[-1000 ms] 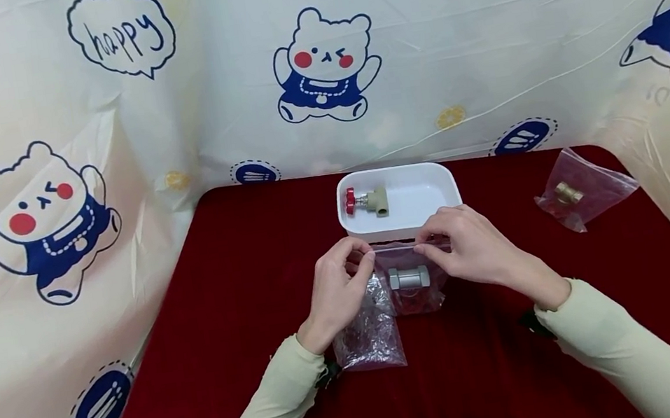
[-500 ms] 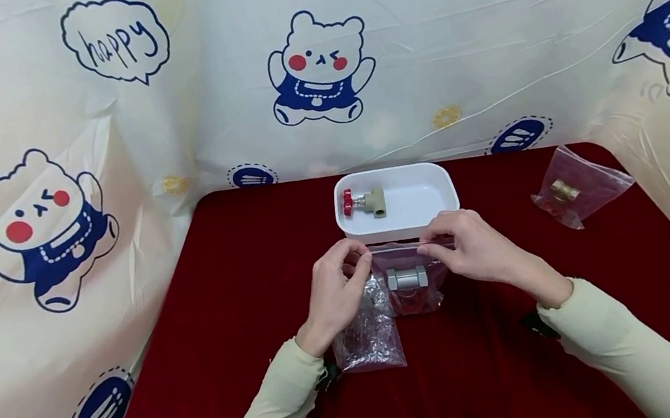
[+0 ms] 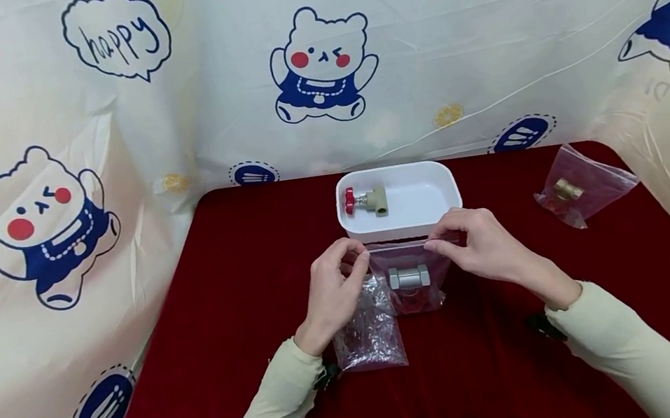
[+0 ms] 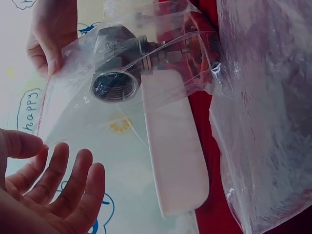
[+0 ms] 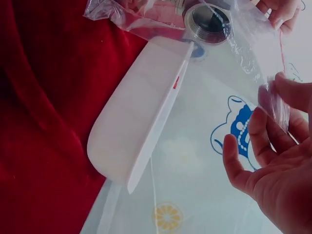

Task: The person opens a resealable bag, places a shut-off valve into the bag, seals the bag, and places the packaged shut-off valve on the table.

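A clear zip bag (image 3: 419, 302) hangs upright between both hands, with a grey metal valve (image 3: 409, 277) inside. The left wrist view shows the valve's threaded opening (image 4: 115, 87) and its red handwheel (image 4: 199, 41) through the plastic. My left hand (image 3: 334, 288) pinches the bag's top left corner between thumb and forefinger, the other fingers spread. At the top right, my right hand (image 3: 487, 245) pinches the same edge, its thumb on the plastic in the right wrist view. Below the left hand lies a crumpled clear bag (image 3: 370, 338); its contents, if any, cannot be made out.
Just behind the hands stands a white tray (image 3: 433, 228) holding a green valve (image 3: 377, 200) with a red handle. At the far right, another zip bag (image 3: 602, 186) contains a brass fitting (image 3: 567, 189). Red cloth (image 3: 243, 284) covers the table; a printed curtain (image 3: 447, 46) surrounds it.
My right hand has slid slightly to the right along the bag's top edge. The left hand has shifted slightly left; the bag and valve stay nearly in place.
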`<state>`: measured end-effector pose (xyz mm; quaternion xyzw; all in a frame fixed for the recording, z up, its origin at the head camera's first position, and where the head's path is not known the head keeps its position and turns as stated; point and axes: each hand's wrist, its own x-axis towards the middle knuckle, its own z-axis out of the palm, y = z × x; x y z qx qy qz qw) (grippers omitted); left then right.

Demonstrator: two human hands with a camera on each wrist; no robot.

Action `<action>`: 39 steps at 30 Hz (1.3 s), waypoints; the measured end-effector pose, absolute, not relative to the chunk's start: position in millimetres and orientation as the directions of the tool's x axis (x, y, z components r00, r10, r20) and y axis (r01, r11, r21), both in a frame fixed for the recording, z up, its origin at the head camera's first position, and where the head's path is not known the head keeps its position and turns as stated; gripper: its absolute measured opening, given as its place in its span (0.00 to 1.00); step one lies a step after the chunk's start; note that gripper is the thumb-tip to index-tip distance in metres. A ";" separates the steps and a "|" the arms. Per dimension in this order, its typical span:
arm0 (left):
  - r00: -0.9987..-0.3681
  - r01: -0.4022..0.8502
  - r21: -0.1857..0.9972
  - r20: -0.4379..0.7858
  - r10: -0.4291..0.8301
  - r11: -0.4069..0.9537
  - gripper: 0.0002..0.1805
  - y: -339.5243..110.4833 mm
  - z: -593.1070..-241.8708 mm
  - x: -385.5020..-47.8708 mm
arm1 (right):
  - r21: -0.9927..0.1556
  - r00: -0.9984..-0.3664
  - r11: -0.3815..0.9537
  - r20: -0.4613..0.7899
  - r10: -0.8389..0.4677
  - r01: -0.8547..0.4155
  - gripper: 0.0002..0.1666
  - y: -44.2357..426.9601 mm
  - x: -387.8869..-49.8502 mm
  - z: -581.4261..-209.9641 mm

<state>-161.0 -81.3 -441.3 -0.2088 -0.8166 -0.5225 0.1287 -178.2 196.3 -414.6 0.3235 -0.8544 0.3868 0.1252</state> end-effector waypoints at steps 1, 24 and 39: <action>-0.878 0.478 0.798 0.431 0.208 0.366 0.04 -81.3 -441.0 -161.0 | -0.576 -0.754 0.486 0.476 -0.454 -0.657 0.07 196.7 -178.1 -414.9; -0.878 0.477 0.800 0.418 0.232 0.364 0.03 -85.6 -441.0 -161.7 | -0.559 -0.722 0.456 0.543 -0.429 -0.692 0.13 217.8 -173.5 -419.9; -0.749 0.659 0.522 0.386 0.538 0.542 0.20 -69.1 -417.4 -175.9 | -0.525 -0.740 0.524 0.430 -0.517 -0.671 0.09 203.4 -173.2 -405.6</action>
